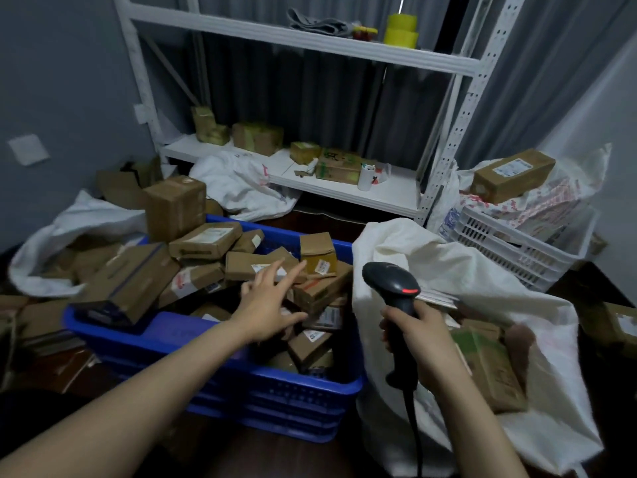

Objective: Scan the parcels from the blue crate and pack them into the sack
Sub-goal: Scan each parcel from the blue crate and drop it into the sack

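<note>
The blue crate (193, 343) stands in the middle of the floor, heaped with several brown cardboard parcels (206, 239). My left hand (269, 298) hovers over the heap with its fingers spread and holds nothing. A small upright box (317, 253) stands just beyond its fingertips. My right hand (418, 336) grips a black barcode scanner (393, 288) whose red light glows, held between the crate and the sack. The white sack (482, 270) lies open to the right of the crate, with a few parcels (489, 367) inside it.
A white shelf rack (344, 188) with boxes stands behind the crate. A white plastic basket (517, 243) sits at the right with a parcel (513, 175) on top. Another white sack (69, 222) holding boxes lies at the left. Loose cartons cover the dark floor at the left.
</note>
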